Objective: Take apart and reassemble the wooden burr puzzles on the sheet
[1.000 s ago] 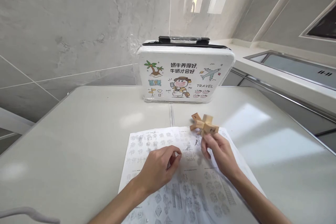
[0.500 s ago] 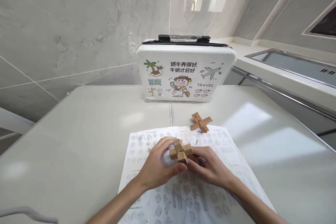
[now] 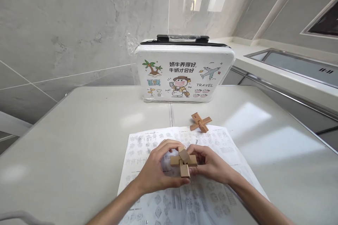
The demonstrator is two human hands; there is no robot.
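Note:
A light wooden burr puzzle (image 3: 184, 161), made of crossed square bars, is held above the printed sheet (image 3: 148, 140). My left hand (image 3: 155, 168) curves round its left side, thumb at the lower front bar and fingertips at the top back. From the right, my right hand (image 3: 208, 161) grips the puzzle's right side with thumb and fingers; some of its fingertips are hidden. Beyond my hands, a second, darker wooden cross-shaped piece (image 3: 200, 123) marked "2" rests at the sheet's far edge.
A white cartoon-printed case (image 3: 182, 74) with a black handle, partly in clear plastic, stands at the back of the white table (image 3: 87, 140). To the right runs a counter with a glass-topped panel (image 3: 295, 66). A grey cord (image 3: 23, 215) lies at the lower left.
The puzzle has been turned in my hands and brought slightly lower, so its bars point differently. My right hand's fingers have shifted up along its side. The darker piece stays put.

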